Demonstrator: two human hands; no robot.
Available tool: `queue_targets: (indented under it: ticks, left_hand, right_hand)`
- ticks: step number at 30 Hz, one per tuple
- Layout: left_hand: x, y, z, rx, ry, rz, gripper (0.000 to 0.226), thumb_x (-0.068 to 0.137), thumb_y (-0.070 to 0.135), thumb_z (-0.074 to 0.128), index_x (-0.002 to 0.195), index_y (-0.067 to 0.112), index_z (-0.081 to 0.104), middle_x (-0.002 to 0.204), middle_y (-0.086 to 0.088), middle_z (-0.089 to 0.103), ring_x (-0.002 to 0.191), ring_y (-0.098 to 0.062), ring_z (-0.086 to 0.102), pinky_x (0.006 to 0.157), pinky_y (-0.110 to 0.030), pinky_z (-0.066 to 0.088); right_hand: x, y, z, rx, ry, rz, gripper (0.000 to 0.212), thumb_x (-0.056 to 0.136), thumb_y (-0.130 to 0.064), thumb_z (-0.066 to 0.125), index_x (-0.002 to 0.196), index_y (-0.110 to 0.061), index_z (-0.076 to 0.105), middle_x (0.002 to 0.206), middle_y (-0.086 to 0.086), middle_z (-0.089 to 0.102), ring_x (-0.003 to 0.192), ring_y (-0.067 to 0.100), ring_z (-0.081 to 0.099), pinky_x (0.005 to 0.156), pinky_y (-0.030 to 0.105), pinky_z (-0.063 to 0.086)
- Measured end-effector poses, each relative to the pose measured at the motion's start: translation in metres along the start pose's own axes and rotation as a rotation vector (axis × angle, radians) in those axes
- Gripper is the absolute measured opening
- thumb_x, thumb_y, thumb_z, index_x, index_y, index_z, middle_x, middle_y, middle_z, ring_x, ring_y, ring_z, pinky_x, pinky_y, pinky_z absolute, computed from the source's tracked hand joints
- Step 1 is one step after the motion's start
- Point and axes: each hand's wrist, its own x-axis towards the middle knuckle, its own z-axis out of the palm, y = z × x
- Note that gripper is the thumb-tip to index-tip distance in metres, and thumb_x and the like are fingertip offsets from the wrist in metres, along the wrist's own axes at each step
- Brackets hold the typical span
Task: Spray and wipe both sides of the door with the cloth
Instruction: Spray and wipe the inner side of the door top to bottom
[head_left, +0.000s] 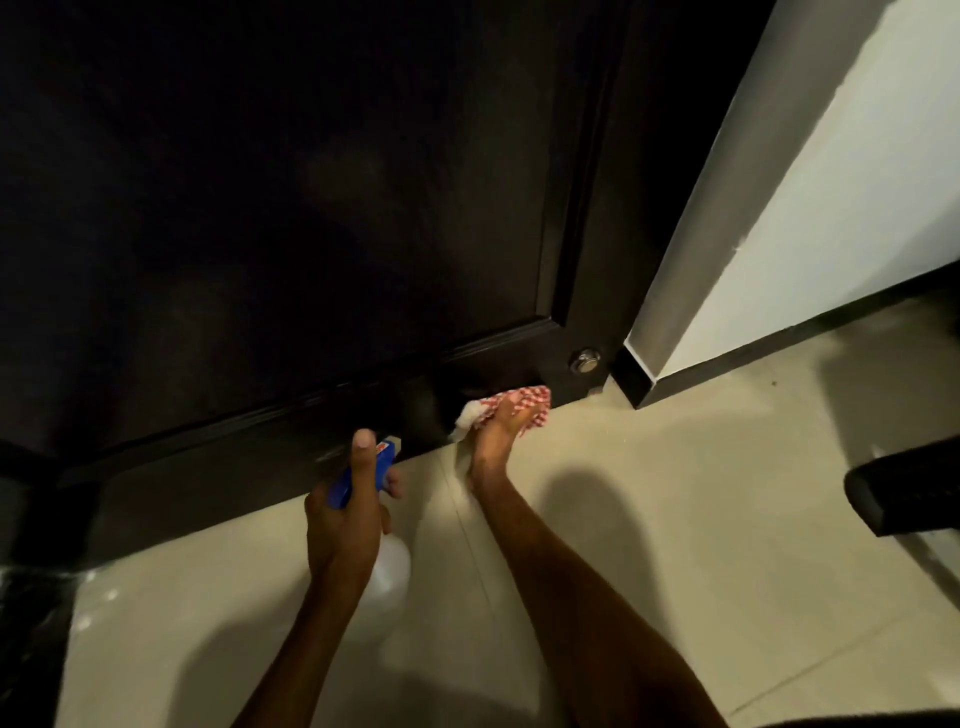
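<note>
Cloth (511, 410), red-and-white checked, lies under my right hand (496, 431), whose fingers (519, 408) press it against the bottom rail of the dark door (270, 208), just above the floor (675, 519). My left hand (343, 514) grips one spray bottle (384, 545), fingers curled round its blue trigger head, thumb raised, nozzle toward the door. One round metal fitting (585, 360) sits low on the door near its edge. Pale tiles cover the floor; one white wall (831, 208) with dark skirting stands to the right. One dark object (909, 488) juts in at the right edge.
</note>
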Motion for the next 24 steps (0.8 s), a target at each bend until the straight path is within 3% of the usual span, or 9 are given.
queue_targets:
  ticks: [1, 3, 6, 9, 12, 14, 17, 21, 24]
  left_hand:
    - [0.0, 0.002, 0.003, 0.02, 0.014, -0.005, 0.075, 0.087, 0.077, 0.038, 0.085, 0.008, 0.069, 0.072, -0.009, 0.067, 0.057, -0.022, 0.055, 0.055, -0.03, 0.045]
    - [0.001, 0.005, 0.006, 0.066, 0.039, 0.004, 0.075, 0.088, 0.071, 0.034, 0.084, 0.004, 0.068, 0.073, -0.012, 0.067, 0.054, -0.019, 0.056, 0.053, -0.025, 0.046]
    - [-0.004, 0.007, 0.008, 0.056, 0.039, -0.004, 0.074, 0.084, 0.072, 0.034, 0.083, 0.005, 0.067, 0.071, -0.011, 0.065, 0.054, -0.02, 0.054, 0.05, -0.023, 0.046]
    - [-0.006, 0.011, 0.016, 0.017, -0.009, -0.01, 0.075, 0.081, 0.072, 0.036, 0.084, 0.004, 0.066, 0.071, -0.01, 0.064, 0.055, -0.022, 0.051, 0.051, -0.026, 0.042]
    - [-0.004, 0.012, 0.032, 0.012, -0.038, -0.003, 0.073, 0.081, 0.071, 0.035, 0.081, 0.005, 0.066, 0.068, -0.006, 0.064, 0.053, -0.017, 0.052, 0.051, -0.025, 0.041]
    - [-0.002, 0.011, 0.044, 0.017, -0.045, 0.016, 0.071, 0.082, 0.071, 0.036, 0.08, 0.007, 0.067, 0.066, -0.004, 0.064, 0.053, -0.014, 0.054, 0.052, -0.026, 0.043]
    - [0.002, 0.011, 0.058, 0.037, -0.07, 0.036, 0.072, 0.085, 0.071, 0.036, 0.081, 0.007, 0.068, 0.066, -0.004, 0.065, 0.052, -0.01, 0.055, 0.051, -0.026, 0.044]
    - [0.001, 0.01, 0.066, 0.032, -0.099, 0.062, 0.072, 0.085, 0.07, 0.038, 0.083, 0.004, 0.067, 0.064, -0.003, 0.064, 0.05, -0.008, 0.055, 0.047, -0.023, 0.044]
    - [0.002, 0.005, 0.064, 0.037, -0.09, 0.029, 0.072, 0.085, 0.07, 0.039, 0.084, 0.005, 0.069, 0.061, 0.0, 0.064, 0.049, -0.008, 0.056, 0.049, -0.027, 0.045]
  right_hand:
    - [0.001, 0.012, 0.0, -0.04, -0.038, -0.042, 0.073, 0.107, -0.042, 0.038, 0.16, -0.022, -0.007, 0.163, 0.0, 0.014, 0.147, 0.021, 0.027, 0.112, 0.018, 0.023]
    - [-0.006, 0.026, 0.009, -0.136, -0.102, -0.176, 0.085, 0.098, -0.059, 0.039, 0.16, -0.028, -0.009, 0.168, -0.002, -0.003, 0.154, 0.018, 0.01, 0.126, 0.039, 0.014]
    - [0.002, 0.012, 0.013, -0.257, -0.09, -0.449, 0.074, 0.102, -0.061, 0.031, 0.157, -0.041, -0.014, 0.168, -0.011, -0.016, 0.155, 0.013, -0.009, 0.126, 0.052, 0.003]
    - [0.027, -0.022, 0.003, -0.355, -0.02, -0.726, 0.065, 0.11, -0.038, 0.03, 0.158, -0.035, -0.013, 0.168, -0.006, -0.016, 0.155, 0.015, -0.013, 0.126, 0.048, -0.004]
    - [0.048, -0.052, -0.01, -0.419, 0.067, -0.814, 0.063, 0.111, -0.03, 0.031, 0.162, -0.018, -0.004, 0.169, -0.002, -0.012, 0.155, 0.013, -0.012, 0.126, 0.039, -0.007]
    - [0.055, -0.064, -0.013, -0.472, 0.138, -0.767, 0.061, 0.111, -0.035, 0.029, 0.162, -0.017, -0.001, 0.168, -0.006, -0.01, 0.155, 0.01, -0.01, 0.126, 0.033, -0.007]
    - [0.064, -0.082, -0.015, -0.431, 0.263, -0.499, 0.063, 0.106, -0.05, 0.017, 0.162, -0.023, 0.009, 0.168, -0.004, 0.009, 0.156, 0.018, 0.006, 0.126, 0.04, -0.006]
    - [0.094, -0.116, -0.032, -0.176, 0.34, -0.1, 0.057, 0.11, -0.046, 0.018, 0.158, -0.018, 0.03, 0.158, 0.011, 0.039, 0.145, 0.034, 0.035, 0.118, 0.039, 0.022]
    - [0.109, -0.118, -0.044, -0.11, 0.343, -0.038, 0.066, 0.105, -0.057, 0.02, 0.152, -0.016, 0.042, 0.152, 0.012, 0.048, 0.136, 0.034, 0.047, 0.117, 0.04, 0.033]
